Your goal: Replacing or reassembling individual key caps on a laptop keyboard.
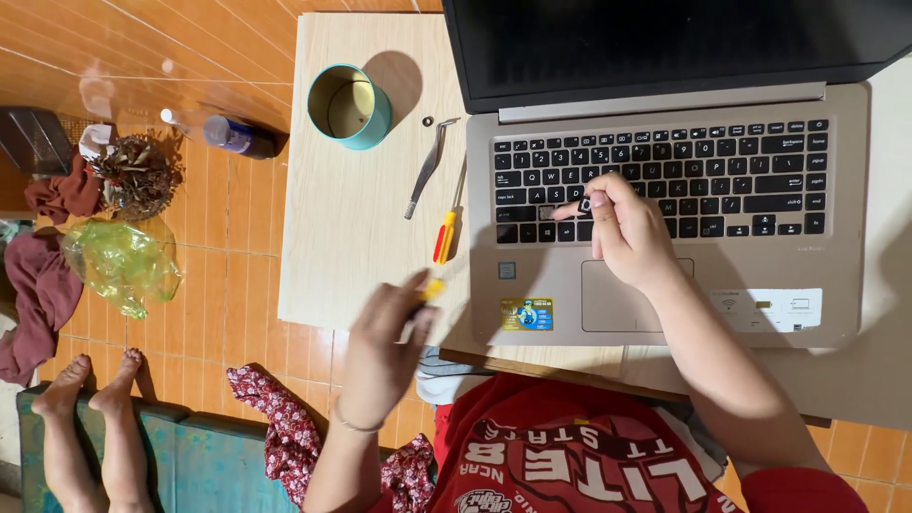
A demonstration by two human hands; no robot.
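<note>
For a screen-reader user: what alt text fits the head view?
Seen from above, the right hand pinches a black keycap over a laptop; the left hand holds a small yellow tool. Tweezers, a screwdriver and a teal tin lie alongside.

The left hand (385, 337) was blurry, so the small yellow thing (432, 288) in it was hard to tell. The laptop (665, 190) screen ran off the top edge. The right hand (622, 228) hid some keys.
</note>
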